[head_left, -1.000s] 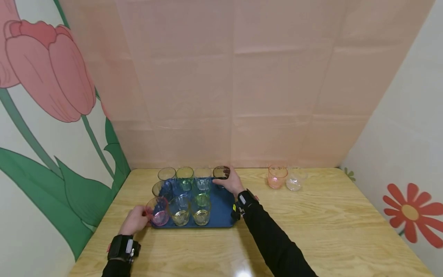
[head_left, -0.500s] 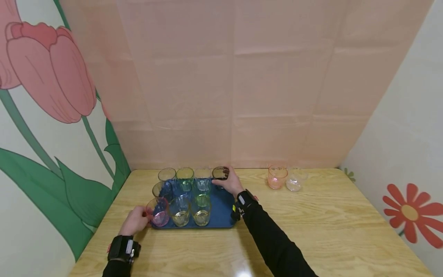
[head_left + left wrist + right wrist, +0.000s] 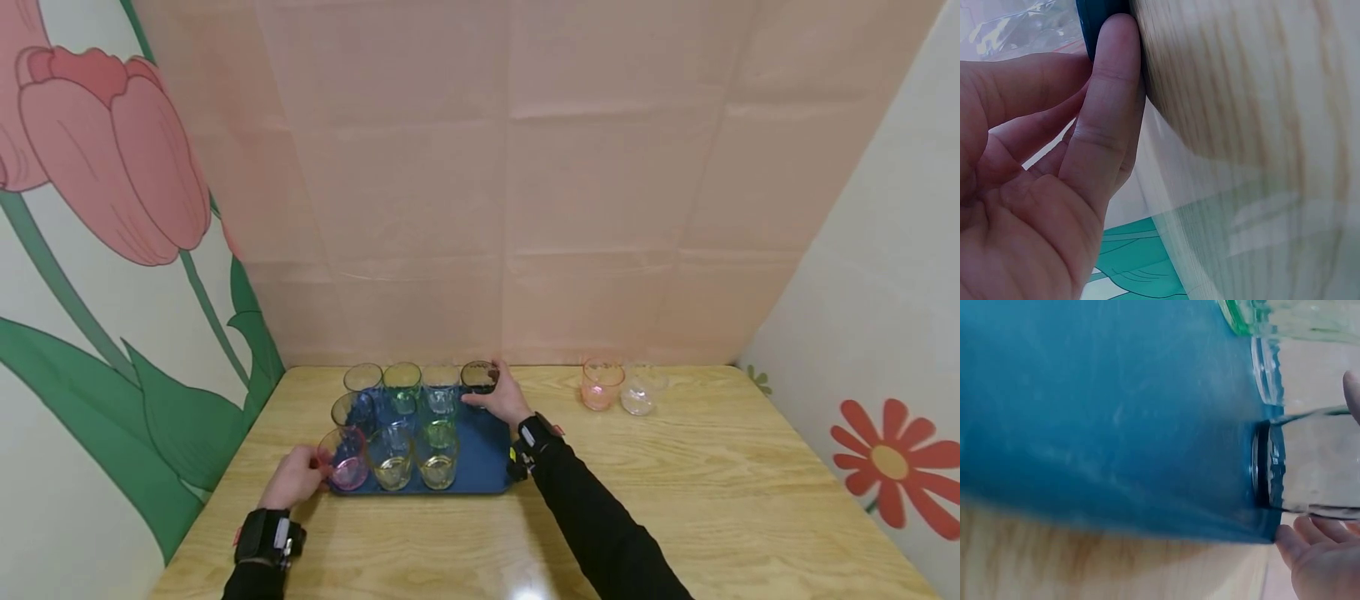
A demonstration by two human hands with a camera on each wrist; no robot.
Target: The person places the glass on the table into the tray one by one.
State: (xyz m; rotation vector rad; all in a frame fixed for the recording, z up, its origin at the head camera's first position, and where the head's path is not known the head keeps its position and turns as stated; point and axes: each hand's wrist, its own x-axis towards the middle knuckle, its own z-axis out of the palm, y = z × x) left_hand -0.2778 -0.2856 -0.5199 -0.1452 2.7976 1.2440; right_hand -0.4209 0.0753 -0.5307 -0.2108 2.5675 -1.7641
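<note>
A dark-tinted glass [image 3: 478,377] stands upright on the back right corner of a blue tray [image 3: 480,462]. My right hand [image 3: 506,400] holds this glass, thumb on its left side and fingers on its right. In the right wrist view the dark glass [image 3: 1313,465] has its base on the tray, and my fingertips [image 3: 1291,544] lie by the tray's corner. My left hand [image 3: 291,477] is at the tray's front left corner, beside a pink glass [image 3: 348,467]. The left wrist view shows finger and thumb pinching the blue tray rim [image 3: 1088,25].
Several more tinted glasses stand in rows on the tray, among them a green one [image 3: 402,383] and a yellowish one [image 3: 437,467]. Right of the tray, a peach glass [image 3: 602,387] and a clear glass [image 3: 637,396] stand on the wooden table [image 3: 712,492]. A pinkish wall sheet [image 3: 495,208] rises behind.
My right thumb has lowered slightly and the right wrist has shifted a little to the right. The dark glass stays about where it was. My left hand has not visibly moved.
</note>
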